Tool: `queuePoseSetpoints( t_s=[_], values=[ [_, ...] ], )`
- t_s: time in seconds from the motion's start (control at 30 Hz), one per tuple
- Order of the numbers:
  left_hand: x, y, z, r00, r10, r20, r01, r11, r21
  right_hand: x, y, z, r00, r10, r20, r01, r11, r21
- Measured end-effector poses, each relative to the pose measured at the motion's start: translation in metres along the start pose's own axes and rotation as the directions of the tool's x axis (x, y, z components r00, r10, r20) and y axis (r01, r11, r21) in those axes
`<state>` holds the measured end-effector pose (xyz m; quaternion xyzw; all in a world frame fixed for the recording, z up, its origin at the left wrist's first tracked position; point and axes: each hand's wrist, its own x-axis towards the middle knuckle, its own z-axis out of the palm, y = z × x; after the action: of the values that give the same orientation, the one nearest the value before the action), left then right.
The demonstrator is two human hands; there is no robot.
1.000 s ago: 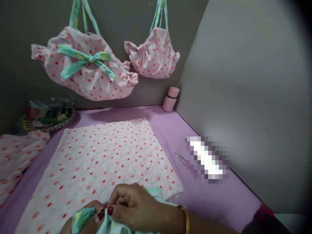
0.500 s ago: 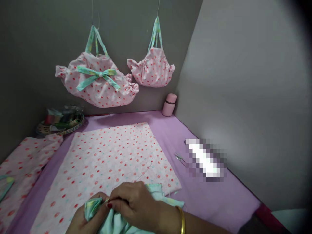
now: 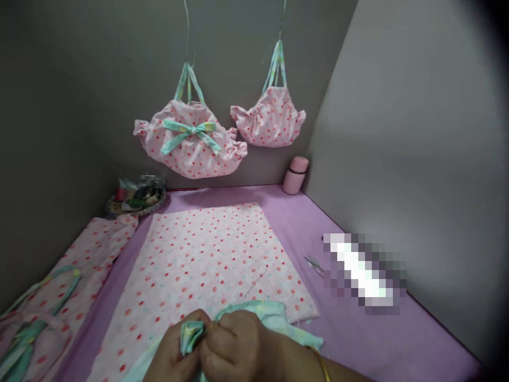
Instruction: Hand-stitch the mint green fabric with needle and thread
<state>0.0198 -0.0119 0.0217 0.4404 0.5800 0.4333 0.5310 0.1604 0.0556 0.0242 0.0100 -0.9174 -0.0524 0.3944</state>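
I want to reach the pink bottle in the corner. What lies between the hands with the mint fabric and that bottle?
In the head view, the dotted pink cloth covers most of the stretch, then a bare strip of purple table cover before the pink bottle.

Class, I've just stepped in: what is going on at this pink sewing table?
A person's left hand and right hand pinch a folded strip of mint-green fabric together, over a pink dotted cloth spread on the purple table. Two finished dotted bags hang on the wall behind. A pink bottle stands in the corner, small snips lie to the right.
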Motion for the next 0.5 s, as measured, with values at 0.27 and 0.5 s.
queuePoseSetpoints(
  t_s=[0.27,0.5],
  values=[
    [-0.0043,0.0068,0.0021,0.980,0.199,-0.021,-0.194,0.970,0.147,0.0055,-0.0028,-0.0036,0.926,0.361,-0.110,-0.342,0.926,0.163],
    [-0.0071,0.0057,0.0034,0.952,0.301,-0.050,-0.269,0.906,0.326,0.0042,-0.0068,0.0003,0.871,0.491,-0.014,-0.466,0.835,0.294]
  ],
)
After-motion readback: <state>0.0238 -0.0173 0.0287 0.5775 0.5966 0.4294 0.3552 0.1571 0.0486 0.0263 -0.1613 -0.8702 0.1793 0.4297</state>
